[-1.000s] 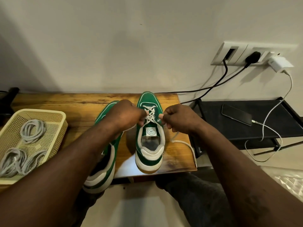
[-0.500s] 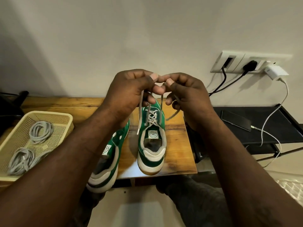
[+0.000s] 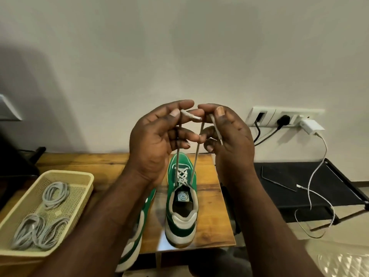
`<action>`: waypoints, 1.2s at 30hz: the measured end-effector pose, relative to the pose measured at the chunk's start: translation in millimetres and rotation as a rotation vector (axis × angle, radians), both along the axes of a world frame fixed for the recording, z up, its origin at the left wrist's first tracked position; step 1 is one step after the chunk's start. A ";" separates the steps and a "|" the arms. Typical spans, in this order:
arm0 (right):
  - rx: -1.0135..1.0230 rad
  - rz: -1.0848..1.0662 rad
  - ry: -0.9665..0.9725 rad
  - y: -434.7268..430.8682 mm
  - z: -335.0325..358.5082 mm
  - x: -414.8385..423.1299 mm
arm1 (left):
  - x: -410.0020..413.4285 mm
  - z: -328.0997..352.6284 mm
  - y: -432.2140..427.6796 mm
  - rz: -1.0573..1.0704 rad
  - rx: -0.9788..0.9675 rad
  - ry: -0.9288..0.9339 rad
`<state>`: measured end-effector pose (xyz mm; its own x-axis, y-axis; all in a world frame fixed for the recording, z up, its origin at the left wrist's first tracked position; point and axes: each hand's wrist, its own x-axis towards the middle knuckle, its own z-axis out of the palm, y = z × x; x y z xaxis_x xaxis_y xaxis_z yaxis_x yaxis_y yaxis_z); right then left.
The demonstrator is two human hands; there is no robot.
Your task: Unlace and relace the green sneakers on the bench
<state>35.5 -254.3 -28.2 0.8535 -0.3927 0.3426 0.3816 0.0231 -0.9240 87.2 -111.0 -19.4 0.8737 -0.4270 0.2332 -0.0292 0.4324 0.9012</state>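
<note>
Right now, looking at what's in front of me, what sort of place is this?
Probably a room in a home: a wooden bench against a plain wall, a socket strip with a white charger plugged in, and a phone charging on a low black stand beside it.

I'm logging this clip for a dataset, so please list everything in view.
Green sneakers: two, green and cream, side by side on bench.
Shoelace: one, pale grey, running from centre sneaker up to both hands.
Wooden bench: one, brown, against wall.
Basket: one, cream, on bench, left.
Coiled cords: three, grey, in basket.
Rack: one, black, right of bench.
Phone: one, black, on rack.
Charger: one, white, in wall socket.
Left hand: pinches one lace end.
Right hand: pinches the other.
</note>
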 end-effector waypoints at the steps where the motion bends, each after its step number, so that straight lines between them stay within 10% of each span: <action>1: -0.009 -0.009 -0.004 0.1 2.6 0.6 | 1.0 3.1 -1.4 0.021 0.024 -0.022; 10: -0.041 0.053 -0.069 2.3 9.9 0.2 | 3.0 21.0 -15.5 0.213 0.133 -0.134; 21: -0.377 -0.351 -0.062 6.0 23.7 20.6 | 13.8 22.1 -17.9 0.415 0.160 -0.227; 36: -0.270 -0.345 -0.092 10.1 34.2 32.7 | 21.8 20.9 -18.0 0.452 0.102 -0.201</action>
